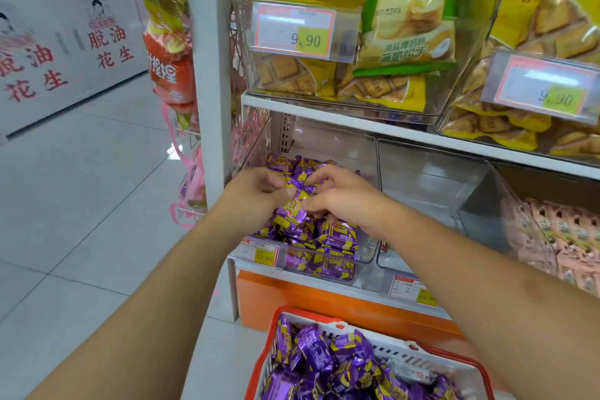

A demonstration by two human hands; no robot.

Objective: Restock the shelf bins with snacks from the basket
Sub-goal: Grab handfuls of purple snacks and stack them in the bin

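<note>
Purple-and-yellow wrapped snacks point(337, 234) fill a clear shelf bin point(368, 250) on the lower shelf. Both my hands reach into that bin over the pile. My left hand point(256, 191) and my right hand point(344, 195) pinch the same purple snack packet point(297, 204) between their fingertips, just above the heap. Below, at the bottom of the view, a red-rimmed white basket point(431, 351) holds several more of the same purple snacks point(318, 354).
To the right of the filled bin stands an empty clear bin point(431, 191), then a bin of pink packets point(558, 237). The upper shelf carries bins of yellow and green cracker bags point(406, 13). A white shelf post point(211, 75) stands left; tiled floor point(81, 204) lies beyond.
</note>
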